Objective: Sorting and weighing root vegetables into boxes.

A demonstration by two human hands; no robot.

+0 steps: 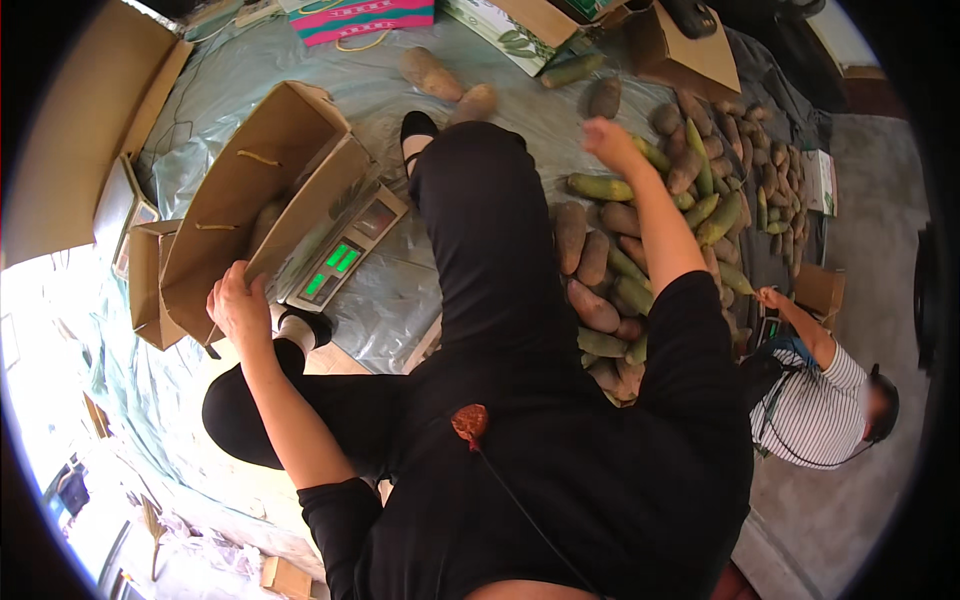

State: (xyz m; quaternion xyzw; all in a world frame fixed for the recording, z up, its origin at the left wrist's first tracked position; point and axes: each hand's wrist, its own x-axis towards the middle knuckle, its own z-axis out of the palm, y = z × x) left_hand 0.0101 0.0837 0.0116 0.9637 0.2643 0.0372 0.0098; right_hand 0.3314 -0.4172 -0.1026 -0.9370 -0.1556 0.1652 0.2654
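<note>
My left hand (239, 306) grips the near edge of an open cardboard box (205, 215) with rope handles. This box stands tilted on a digital scale (345, 245) with a lit green display. Rounded brown shapes show dimly inside the box. My right hand (610, 143) is held out over the near-left side of a vegetable pile, its fingers blurred, and I cannot make out anything in it. Brown, earthy tubers (571, 237) and long green vegetables (600, 187) lie mixed beneath that arm.
Two loose tubers (430, 73) lie on the plastic sheet (390, 320) ahead of my foot. A pink-and-teal bag (365, 20) and cardboard boxes (685, 50) stand at the back. At right, a person in a striped shirt (815, 415) reaches toward the pile.
</note>
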